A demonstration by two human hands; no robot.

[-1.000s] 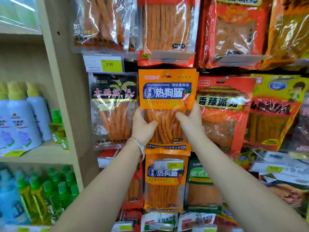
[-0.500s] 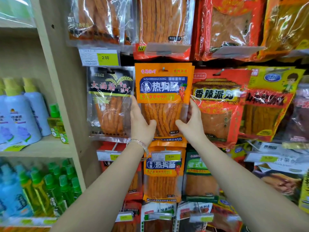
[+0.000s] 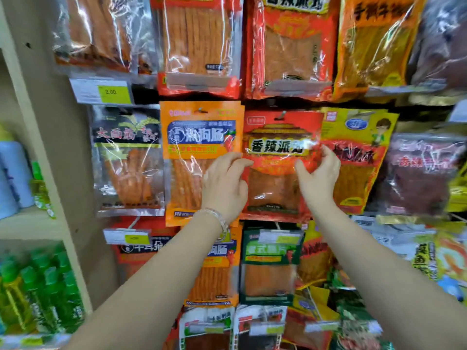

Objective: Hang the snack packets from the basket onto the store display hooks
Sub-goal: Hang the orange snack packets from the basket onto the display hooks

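Your left hand [image 3: 225,183] and right hand [image 3: 319,178] shift from orange stick packet [image 3: 199,137] to red packet [image 3: 275,190] between them, fingers loose.

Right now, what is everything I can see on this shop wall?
orange packet: one in front, orange, blue label, mid-row
red packet: one in front, red, between the hands
black packet: one, black, left of the orange
yellow packet: one, yellow, right of the red
other packets: many, mostly orange-red, above and below
price tags: several, yellow-green, clearest upper left
bottles: several, green, lower-left shelf
bracelet: one, pale, left wrist
left hand: one, red packet's left edge
right hand: one, its right edge
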